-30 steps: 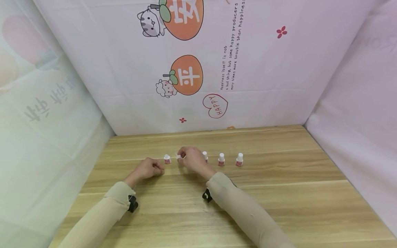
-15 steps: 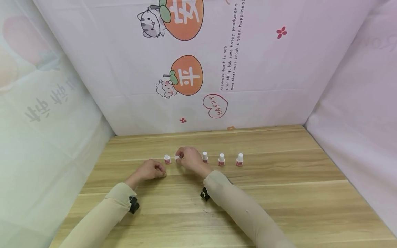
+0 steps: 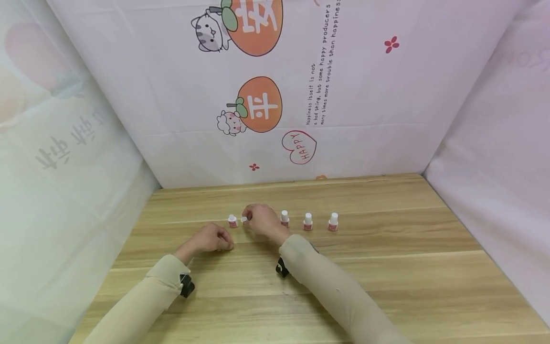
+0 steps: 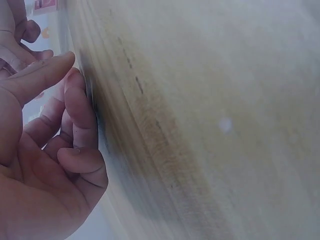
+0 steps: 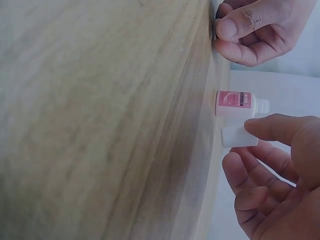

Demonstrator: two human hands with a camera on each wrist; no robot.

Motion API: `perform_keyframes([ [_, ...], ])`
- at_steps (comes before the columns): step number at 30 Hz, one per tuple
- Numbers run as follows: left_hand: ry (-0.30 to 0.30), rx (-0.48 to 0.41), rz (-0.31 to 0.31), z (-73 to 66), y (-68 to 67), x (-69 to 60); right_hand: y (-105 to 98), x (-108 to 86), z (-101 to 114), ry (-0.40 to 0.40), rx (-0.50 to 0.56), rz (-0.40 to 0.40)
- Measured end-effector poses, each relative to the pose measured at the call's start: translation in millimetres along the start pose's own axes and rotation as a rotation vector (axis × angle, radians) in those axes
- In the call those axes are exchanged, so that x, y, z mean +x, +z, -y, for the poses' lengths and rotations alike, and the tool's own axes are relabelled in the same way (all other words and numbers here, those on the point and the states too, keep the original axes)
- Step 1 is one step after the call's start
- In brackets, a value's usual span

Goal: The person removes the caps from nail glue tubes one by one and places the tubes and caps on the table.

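A small white bottle [image 3: 233, 221] with a pink label stands upright on the table; in the right wrist view the bottle [image 5: 235, 103] shows a bare, translucent neck. Just right of it, my right hand [image 3: 263, 221] holds a white cap [image 3: 243, 219] low at the table. The right wrist view has the thumb on the cap [image 5: 239, 136] and fingers of the right hand [image 5: 280, 172] behind it. My left hand [image 3: 211, 237] rests near the tabletop, left of and nearer than the bottle. Its fingers are loosely curled with nothing visible in them, as the left hand [image 4: 55, 140] also shows up close.
Three more small bottles with white caps stand in a row to the right: one bottle [image 3: 285, 219] beside my right hand, a middle bottle [image 3: 308, 222] and a far bottle [image 3: 333, 222]. Printed white cloth [image 3: 361, 143] rises behind the wooden table [image 3: 386, 286].
The right hand has shifted slightly left with the cap, nearer the bare-necked bottle. The left hand has slid a little right and toward the table's near side. The bottles stay in place.
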State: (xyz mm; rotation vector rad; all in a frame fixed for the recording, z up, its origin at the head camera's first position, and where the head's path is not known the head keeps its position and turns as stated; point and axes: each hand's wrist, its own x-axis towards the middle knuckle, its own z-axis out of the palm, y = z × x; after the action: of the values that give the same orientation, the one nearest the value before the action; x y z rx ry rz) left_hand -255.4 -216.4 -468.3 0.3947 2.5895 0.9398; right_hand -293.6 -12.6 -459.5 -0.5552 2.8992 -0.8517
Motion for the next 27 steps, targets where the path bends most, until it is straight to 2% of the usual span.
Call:
perform_keyframes([
  [7,0.03,-0.005,0.006,-0.5,2.5,-0.2,3.0,1.9,1.7,0.029,-0.002,0.027],
  [18,-0.019,-0.017,0.03,-6.1,4.5,-1.3,4.7,3.4,0.3,0.02,0.007,0.026],
  [27,-0.021,-0.015,0.029,-6.0,5.5,0.1,7.4,6.5,-1.8,0.019,-0.001,0.019],
])
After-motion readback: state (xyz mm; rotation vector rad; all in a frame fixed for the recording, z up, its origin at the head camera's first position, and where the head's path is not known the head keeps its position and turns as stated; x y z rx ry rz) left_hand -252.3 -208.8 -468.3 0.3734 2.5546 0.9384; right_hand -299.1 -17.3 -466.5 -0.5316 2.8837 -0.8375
